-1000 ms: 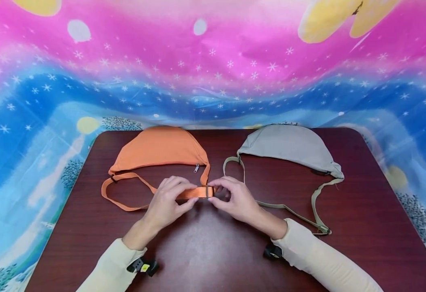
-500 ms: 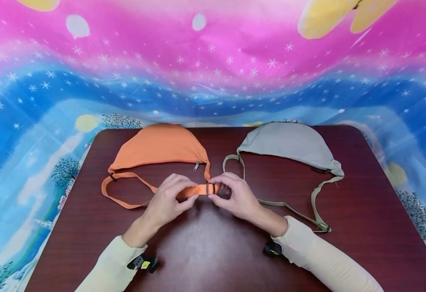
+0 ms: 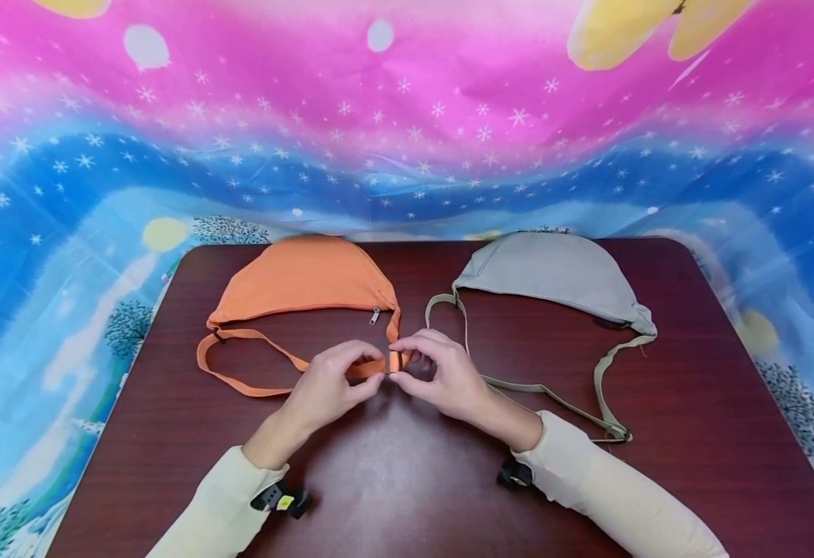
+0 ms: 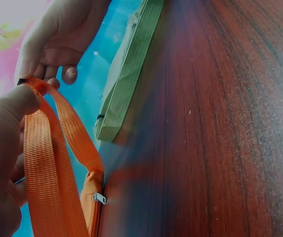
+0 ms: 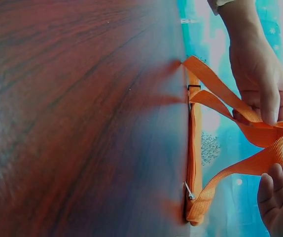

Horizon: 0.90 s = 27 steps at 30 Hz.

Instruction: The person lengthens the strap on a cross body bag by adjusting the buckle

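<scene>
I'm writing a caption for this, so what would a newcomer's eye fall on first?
Probably the bright orange bag at the left of the table, its orange strap pinched by the left hand and right hand in front. Next comes the grey bag at the right, with a green strap. Behind both, a pink and blue snowflake cloth catches the eye.

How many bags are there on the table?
2: a half-moon orange fabric bag on the left, and a half-moon grey fabric bag on the right. No others show, and neither is hidden.
</scene>
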Motion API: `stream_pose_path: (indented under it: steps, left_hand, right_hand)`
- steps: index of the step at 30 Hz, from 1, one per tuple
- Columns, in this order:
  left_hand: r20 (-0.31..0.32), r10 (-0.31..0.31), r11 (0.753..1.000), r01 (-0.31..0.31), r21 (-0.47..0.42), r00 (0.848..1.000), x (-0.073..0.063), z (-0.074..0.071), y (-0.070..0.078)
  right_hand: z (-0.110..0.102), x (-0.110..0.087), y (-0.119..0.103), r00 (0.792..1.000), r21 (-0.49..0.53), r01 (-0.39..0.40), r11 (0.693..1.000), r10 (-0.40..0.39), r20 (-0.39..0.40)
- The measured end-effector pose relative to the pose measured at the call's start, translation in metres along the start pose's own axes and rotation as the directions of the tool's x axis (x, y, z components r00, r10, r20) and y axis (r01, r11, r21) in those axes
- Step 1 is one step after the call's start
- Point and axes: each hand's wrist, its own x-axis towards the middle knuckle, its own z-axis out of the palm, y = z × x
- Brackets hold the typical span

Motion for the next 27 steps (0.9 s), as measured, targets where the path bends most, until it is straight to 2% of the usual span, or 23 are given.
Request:
stream_pose_path:
  steps: [5, 12, 15, 21, 27]
  left_hand:
    - [0.026, -0.056, 0.998, 0.057, -0.031, 0.998, 0.000, -0.001, 0.000]
    - [0.037, -0.056, 0.998, 0.058, -0.039, 0.998, 0.002, 0.000, 0.001]
    - [0.017, -0.041, 0.999, 0.041, -0.004, 0.999, 0.000, 0.000, 0.000]
    - [-0.064, 0.028, 0.994, -0.021, 0.111, 0.998, -0.010, 0.002, -0.007]
    - [-0.110, 0.028, 0.983, -0.007, 0.186, 0.994, -0.019, 0.001, -0.014]
  right_hand:
    - [0.002, 0.000, 0.002, 1.000, 0.010, -0.003, 1.000, 0.003, 0.004]
    - [0.002, -0.001, 0.001, 1.000, 0.024, -0.020, 1.000, 0.020, 0.000]
    - [0.002, -0.001, 0.001, 1.000, 0.016, -0.030, 0.999, 0.030, -0.003]
    - [0.001, -0.001, 0.000, 0.999, 0.014, -0.046, 0.999, 0.046, -0.024]
    - [-0.001, 0.001, -0.002, 0.997, 0.019, -0.070, 0.997, 0.071, -0.038]
